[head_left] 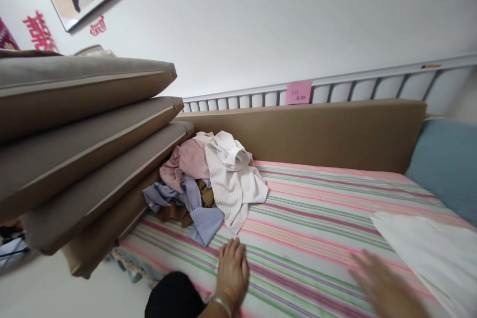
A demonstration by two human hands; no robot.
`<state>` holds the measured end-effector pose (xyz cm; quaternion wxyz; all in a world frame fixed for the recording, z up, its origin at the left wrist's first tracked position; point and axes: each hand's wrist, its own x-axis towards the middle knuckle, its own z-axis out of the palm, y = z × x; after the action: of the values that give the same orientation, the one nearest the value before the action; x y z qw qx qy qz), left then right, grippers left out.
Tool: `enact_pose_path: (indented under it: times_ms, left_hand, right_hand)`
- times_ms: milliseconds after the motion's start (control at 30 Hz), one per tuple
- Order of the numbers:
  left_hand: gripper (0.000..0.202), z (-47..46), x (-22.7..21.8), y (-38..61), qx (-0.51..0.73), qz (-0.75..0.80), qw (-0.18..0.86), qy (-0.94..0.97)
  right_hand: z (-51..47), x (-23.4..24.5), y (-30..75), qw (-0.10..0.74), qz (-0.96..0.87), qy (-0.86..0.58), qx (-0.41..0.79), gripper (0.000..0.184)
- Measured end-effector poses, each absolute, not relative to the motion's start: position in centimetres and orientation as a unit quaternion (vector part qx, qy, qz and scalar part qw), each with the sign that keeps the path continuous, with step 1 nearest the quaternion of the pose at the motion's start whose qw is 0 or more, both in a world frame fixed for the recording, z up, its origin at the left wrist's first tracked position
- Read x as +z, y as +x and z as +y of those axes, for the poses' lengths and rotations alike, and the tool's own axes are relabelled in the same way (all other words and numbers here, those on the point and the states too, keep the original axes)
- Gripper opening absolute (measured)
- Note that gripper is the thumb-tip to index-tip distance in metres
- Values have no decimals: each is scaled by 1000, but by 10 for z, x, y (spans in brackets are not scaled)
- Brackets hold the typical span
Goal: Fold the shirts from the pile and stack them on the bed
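Note:
My left hand [231,272] lies flat on the striped bedsheet [316,218], fingers stretched out, just short of a pile of crumpled clothes [208,184]. The pile holds a white striped shirt, a pink garment, a pale blue one and a brown one. My right hand [383,285] hovers low over the sheet at the lower right, blurred by motion, with its fingers spread and nothing in it. It is close to a white cloth [428,248] lying on the sheet.
Several brown cushions [85,159] are stacked at a slant on the left. A brown backrest [316,131] and a grey railing with a pink note [298,92] run along the wall. A blue pillow [447,164] stands at the right.

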<state>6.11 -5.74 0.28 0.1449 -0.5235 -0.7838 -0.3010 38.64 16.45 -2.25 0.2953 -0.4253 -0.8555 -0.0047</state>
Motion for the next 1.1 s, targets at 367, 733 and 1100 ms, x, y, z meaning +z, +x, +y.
enact_pose_path:
  times_ms: [367,733,1100]
  left_hand:
    - [37,-58,-8,53,-327,-770,129,-532]
    - [34,-61,2,55,-345,-774,59,-527]
    - [44,-49,44,-76,-160,-885,80,-430]
  right_hand:
    - [88,-41,309,199,-872,-445,-51,49]
    - [89,-47,311,200,-861,-467,-23,57]
    - [89,-49,313,210,-860,-463,-38,57]
